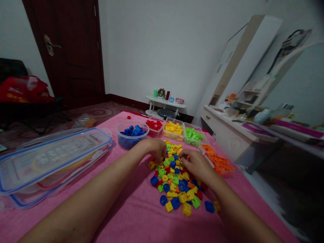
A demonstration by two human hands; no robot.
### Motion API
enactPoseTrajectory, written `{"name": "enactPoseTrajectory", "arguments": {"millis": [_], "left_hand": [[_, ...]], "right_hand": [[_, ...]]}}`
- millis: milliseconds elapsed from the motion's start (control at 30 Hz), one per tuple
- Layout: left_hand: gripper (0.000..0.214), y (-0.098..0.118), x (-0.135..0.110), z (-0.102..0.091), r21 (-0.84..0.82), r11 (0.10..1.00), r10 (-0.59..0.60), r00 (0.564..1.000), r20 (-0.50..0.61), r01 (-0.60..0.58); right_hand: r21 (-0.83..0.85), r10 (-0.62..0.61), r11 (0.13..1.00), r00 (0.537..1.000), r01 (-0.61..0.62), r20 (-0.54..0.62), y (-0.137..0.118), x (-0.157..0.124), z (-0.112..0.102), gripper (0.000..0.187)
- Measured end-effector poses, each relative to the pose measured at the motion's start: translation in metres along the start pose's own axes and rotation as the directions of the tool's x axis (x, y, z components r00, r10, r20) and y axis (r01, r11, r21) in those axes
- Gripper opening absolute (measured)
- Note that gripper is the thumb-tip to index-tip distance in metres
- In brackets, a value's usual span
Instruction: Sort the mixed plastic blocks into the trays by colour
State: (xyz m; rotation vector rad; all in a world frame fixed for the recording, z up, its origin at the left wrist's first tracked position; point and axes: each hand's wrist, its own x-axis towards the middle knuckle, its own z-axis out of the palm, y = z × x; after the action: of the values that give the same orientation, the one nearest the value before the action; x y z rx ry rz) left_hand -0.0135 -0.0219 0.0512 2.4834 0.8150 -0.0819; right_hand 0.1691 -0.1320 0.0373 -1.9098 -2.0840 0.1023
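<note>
A mixed pile of plastic building blocks point(174, 179) in yellow, blue, green, red and orange lies on a pink cloth point(131, 192). My left hand point(156, 150) reaches into the far left side of the pile, its fingers curled downward among the pieces; whatever they grip is hidden. At the pile's right side, my right hand point(196, 163) has its thumb and index finger bent toward each other over the blocks. Any small piece between those fingertips is too unclear to name.
Beyond the pile stand a round tub of blue blocks point(131, 143) and clear boxes of red point(155, 126), yellow point(174, 130), green point(193, 135) and orange pieces point(219, 162). Stacked box lids point(58, 155) lie left. One red piece point(129, 117) sits near the far edge.
</note>
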Motion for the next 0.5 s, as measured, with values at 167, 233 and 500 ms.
{"name": "enactPoseTrajectory", "arguments": {"millis": [167,233,500], "left_hand": [[0.015,-0.002,0.001,0.003,-0.040,0.999,-0.008,0.998,-0.058,0.006],[0.017,-0.004,0.000,0.003,-0.057,0.998,0.007,0.999,-0.051,-0.010],[0.009,-0.001,-0.001,0.001,0.071,0.997,-0.047,0.997,0.062,0.043]], "right_hand": [[-0.124,0.113,0.986,0.993,-0.115,-0.024,0.017,0.038,0.007,0.033],[-0.103,0.107,0.989,0.994,-0.103,0.036,0.021,0.046,0.015,0.032],[-0.044,0.113,0.992,0.993,-0.115,-0.037,0.022,0.041,0.025,0.019]]}}
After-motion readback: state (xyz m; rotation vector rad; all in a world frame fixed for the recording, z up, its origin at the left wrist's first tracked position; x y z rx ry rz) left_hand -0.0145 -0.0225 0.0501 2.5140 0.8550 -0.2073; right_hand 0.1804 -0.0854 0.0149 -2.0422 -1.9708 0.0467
